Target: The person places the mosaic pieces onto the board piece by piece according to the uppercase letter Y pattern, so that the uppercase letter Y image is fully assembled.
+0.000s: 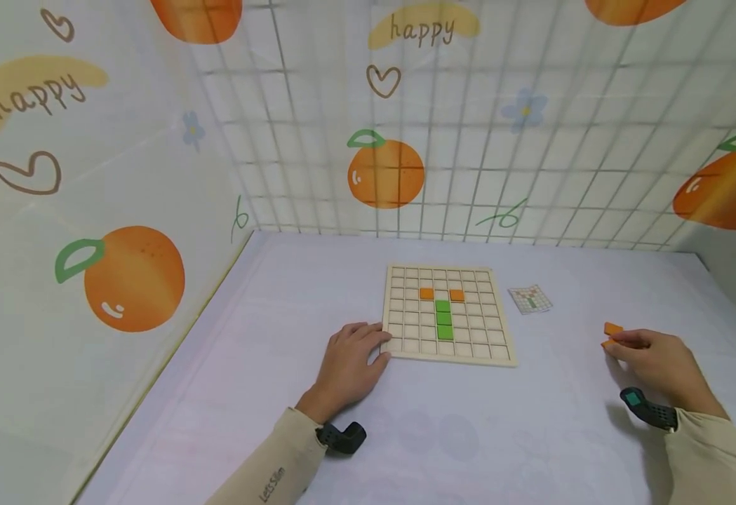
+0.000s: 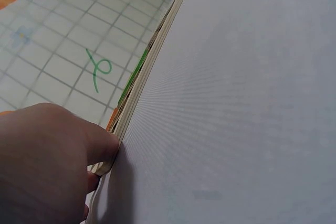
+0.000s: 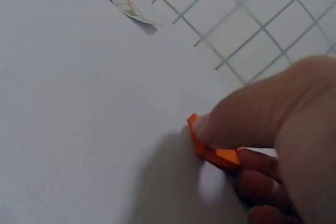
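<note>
A pale wooden grid board (image 1: 475, 344) lies flat on the table, with green tiles (image 1: 443, 318) in a column and one orange tile (image 1: 426, 294) to the upper left of it, another orange tile (image 1: 457, 296) to the upper right. At the board's near left corner, my left hand (image 1: 350, 361) rests with its fingertips and thumb touching the edge; the left wrist view shows the thumb (image 2: 102, 142) against the board's side. Off to the right, my right hand (image 1: 654, 358) pinches small orange tiles (image 3: 223, 157) between thumb and fingers, close over the table.
A small card (image 1: 530, 299) printed with a coloured grid pattern lies right of the board, its edges curling up. Behind the white table (image 1: 469, 435) stands a wall covering (image 1: 317, 140) with oranges and grid lines; a similar sheet runs along the left side.
</note>
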Tool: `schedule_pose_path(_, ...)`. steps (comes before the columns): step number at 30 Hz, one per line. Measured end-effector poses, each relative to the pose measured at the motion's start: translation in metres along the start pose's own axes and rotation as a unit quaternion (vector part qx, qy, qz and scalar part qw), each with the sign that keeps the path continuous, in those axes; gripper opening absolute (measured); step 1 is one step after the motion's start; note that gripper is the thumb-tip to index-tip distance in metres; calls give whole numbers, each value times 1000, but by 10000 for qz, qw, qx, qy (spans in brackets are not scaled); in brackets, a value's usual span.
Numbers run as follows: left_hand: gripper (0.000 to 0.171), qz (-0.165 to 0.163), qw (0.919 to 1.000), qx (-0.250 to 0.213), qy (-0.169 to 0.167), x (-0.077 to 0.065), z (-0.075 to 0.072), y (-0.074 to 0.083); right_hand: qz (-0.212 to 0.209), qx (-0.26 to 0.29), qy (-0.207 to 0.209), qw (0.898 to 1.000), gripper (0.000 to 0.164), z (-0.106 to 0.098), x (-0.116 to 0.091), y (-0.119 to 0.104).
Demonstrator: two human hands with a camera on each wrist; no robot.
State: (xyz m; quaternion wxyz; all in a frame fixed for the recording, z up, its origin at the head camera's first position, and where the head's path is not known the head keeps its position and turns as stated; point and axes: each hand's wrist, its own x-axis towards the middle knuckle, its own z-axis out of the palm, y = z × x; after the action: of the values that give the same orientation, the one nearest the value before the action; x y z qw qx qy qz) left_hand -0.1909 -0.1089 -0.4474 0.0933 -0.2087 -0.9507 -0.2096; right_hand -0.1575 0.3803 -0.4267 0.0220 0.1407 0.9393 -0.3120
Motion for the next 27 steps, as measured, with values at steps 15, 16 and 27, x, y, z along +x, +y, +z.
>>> schedule_pose_path(15, 31, 46, 10000, -32, 26, 0, 1, -2, -481, 32, 309, 9984, 61, 8, 1, -1)
schedule_pose_path(16, 31, 49, 10000, -40, 26, 0, 1, -2, -442, 63, 294, 9986, 62, 8, 1, -1)
schedule_pose_path(27, 31, 90, 9999, -12, 45, -1, 1, -3, -122, 881, 283, 9956, 68, 7, 3, -1)
